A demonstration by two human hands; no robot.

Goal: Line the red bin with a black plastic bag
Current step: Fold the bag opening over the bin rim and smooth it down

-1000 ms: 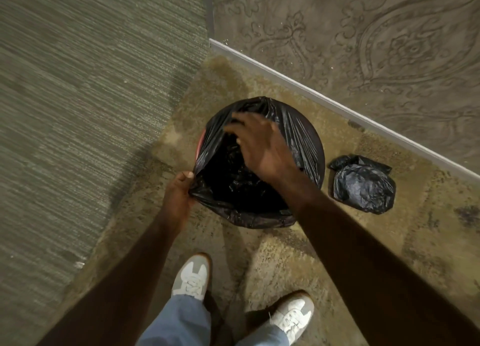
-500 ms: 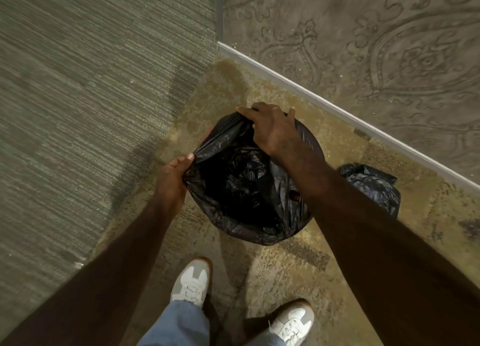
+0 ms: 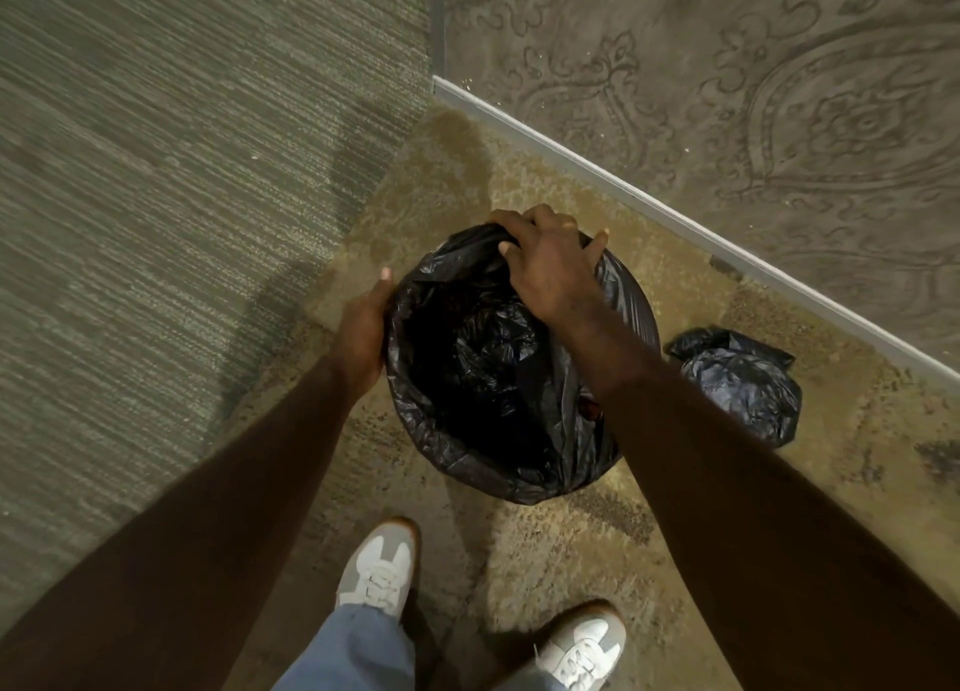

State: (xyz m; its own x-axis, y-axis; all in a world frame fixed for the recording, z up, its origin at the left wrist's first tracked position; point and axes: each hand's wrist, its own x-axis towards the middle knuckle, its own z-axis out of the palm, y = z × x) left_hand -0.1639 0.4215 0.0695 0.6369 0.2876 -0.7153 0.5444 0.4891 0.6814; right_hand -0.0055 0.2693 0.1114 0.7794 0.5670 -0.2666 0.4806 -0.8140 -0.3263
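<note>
**Black plastic bag being fitted over a bin, seen from above**

Black plastic fills the middle of the view, with two bare hands working at its edge. The right hand (image 3: pixel 550 264) reaches across the opening to the far side, fingers curled down and closed on a bunched fold of the black plastic bag (image 3: pixel 498 378) at the rim furthest from the person. The left hand (image 3: pixel 363 327) is pressed against the near-left side of the bag's mouth, thumb pointing up along the plastic; its fingers are hidden behind the bag, so whether it is gripping or only bracing cannot be told.

The bag sits open and round, its crinkled lining sagging down into a dark hollow and its edge folded outward over the sides. The red bin beneath is almost wholly covered; only a small reddish patch (image 3: pixel 592 409) shows beside the right forearm.

Just to the right of the bin, apart from it, a second black bag (image 3: pixel 743 384) lies crumpled on the floor (image 3: pixel 519 545), which is worn, speckled tan. A pale skirting strip (image 3: pixel 675 212) runs diagonally behind the bin, with a patterned grey wall surface (image 3: pixel 779 93) above it. Striped grey-green carpet (image 3: pixel 182 171) covers the left side. At the bottom, two white and grey trainers (image 3: pixel 379 571) and blue jeans (image 3: pixel 348 654) are visible.
</note>
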